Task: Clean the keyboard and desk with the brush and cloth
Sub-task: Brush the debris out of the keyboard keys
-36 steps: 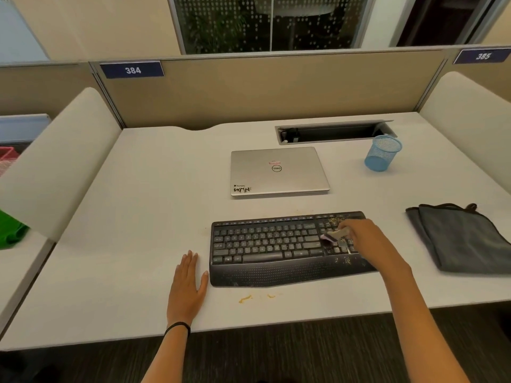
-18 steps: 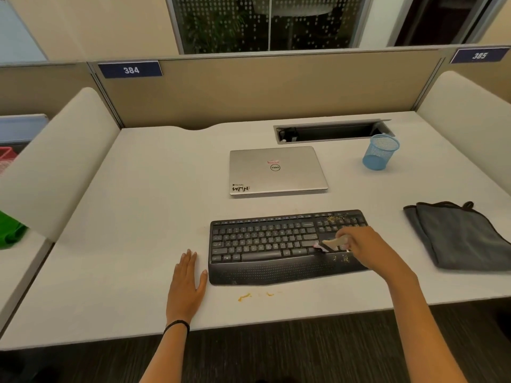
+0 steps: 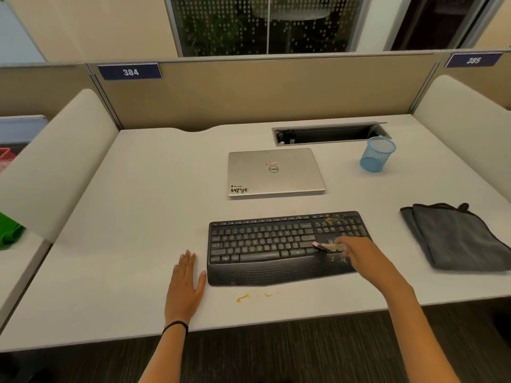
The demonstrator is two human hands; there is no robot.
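Holding brush (image 3: 325, 246) against keyboard (image 3: 262, 244), right grip (image 3: 356, 254) curled round it, left grip (image 3: 184, 283) flat and empty on desk (image 3: 124, 244).

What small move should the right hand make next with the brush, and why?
Probably carry the brush up to the number pad's top rows, where yellowish crumbs lie on the keyboard. The right hand holds the brush low, near the palm rest, so that patch looks unswept.

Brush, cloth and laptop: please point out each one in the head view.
brush (image 3: 329, 246), head view, on its pale handle.
cloth (image 3: 459, 239), head view, middle of the folded grey fabric.
laptop (image 3: 273, 172), head view, centre of the closed lid.
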